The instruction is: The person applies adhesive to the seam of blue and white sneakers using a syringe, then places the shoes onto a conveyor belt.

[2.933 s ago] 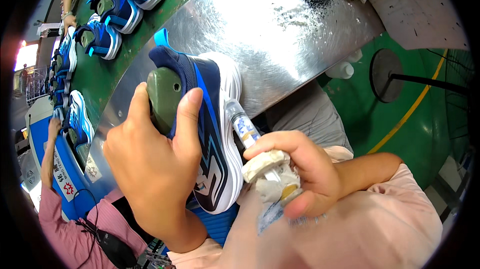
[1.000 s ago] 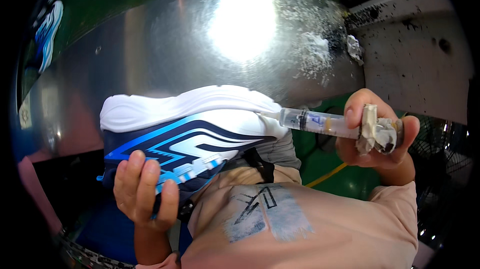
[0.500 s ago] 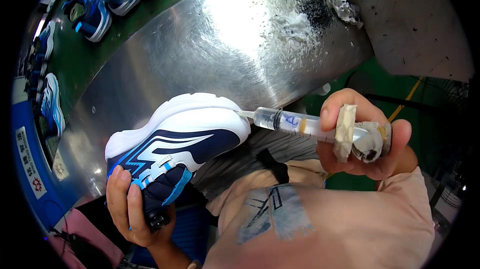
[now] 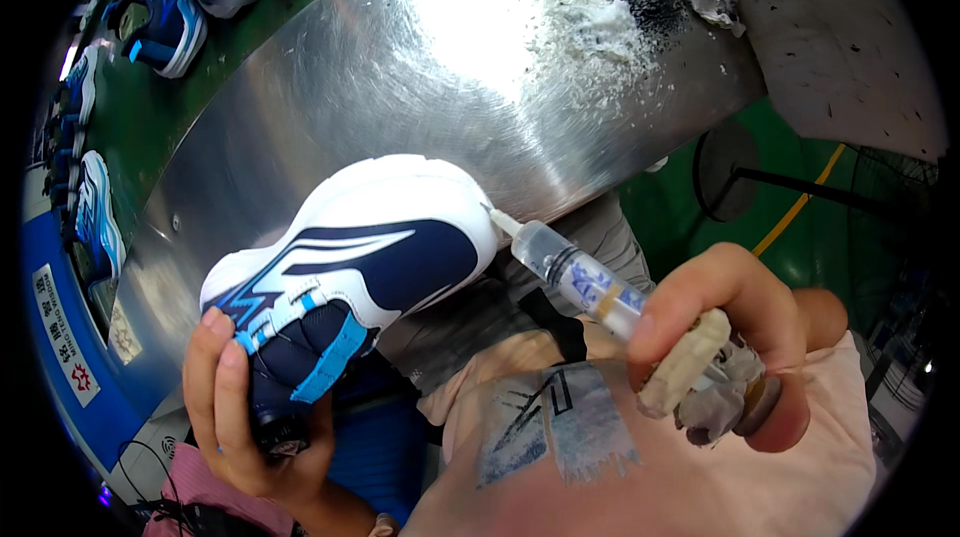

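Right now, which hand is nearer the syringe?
Right. The right hand grips the syringe at its plunger end. The left hand is away from it, holding the navy-and-white shoe from below at its opening.

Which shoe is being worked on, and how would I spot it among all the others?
Start at the big curved steel table. Just below its near edge, the left hand holds up a navy-and-white shoe, with a clear syringe touching its sole. The other blue shoes sit on the green belt beyond, untouched.
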Demonstrator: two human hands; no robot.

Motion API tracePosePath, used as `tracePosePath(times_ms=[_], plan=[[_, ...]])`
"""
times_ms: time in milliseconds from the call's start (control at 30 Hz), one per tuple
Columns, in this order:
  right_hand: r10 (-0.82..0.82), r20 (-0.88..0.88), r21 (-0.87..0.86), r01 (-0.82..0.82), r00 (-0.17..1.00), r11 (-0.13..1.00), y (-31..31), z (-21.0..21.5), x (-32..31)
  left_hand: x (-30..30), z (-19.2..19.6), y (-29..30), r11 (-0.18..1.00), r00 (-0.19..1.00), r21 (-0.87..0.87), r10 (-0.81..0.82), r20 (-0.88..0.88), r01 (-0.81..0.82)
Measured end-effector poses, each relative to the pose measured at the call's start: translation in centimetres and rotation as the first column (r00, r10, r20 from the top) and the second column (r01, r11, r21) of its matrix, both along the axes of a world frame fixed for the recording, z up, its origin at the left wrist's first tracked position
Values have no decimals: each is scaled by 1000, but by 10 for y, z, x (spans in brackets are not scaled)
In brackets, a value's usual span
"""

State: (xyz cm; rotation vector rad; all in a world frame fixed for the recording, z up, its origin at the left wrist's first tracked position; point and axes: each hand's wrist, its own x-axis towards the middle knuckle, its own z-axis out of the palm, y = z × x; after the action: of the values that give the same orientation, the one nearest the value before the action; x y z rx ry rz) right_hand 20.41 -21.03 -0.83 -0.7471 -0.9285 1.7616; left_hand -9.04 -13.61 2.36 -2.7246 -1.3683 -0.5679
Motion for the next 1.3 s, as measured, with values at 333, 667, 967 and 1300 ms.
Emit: tracePosePath(times_ms=[333, 667, 967, 1300], plan=[[-18, 48, 252, 5, 999, 968, 25, -10, -19, 7, 27, 41, 930, 996, -368, 33, 81, -1], [-17, 100, 425, -27, 995, 905, 23, -17, -13, 18, 37, 104, 693, 975, -720, 153, 164, 12], [-297, 144, 437, 209, 944, 875, 36, -8, 13, 11, 50, 113, 678, 978, -731, 194, 73, -80], [-549, 273, 273, 484, 790, 831, 72, -50, -4, 19, -18, 26, 772, 587, -609, 582, 563, -183]])
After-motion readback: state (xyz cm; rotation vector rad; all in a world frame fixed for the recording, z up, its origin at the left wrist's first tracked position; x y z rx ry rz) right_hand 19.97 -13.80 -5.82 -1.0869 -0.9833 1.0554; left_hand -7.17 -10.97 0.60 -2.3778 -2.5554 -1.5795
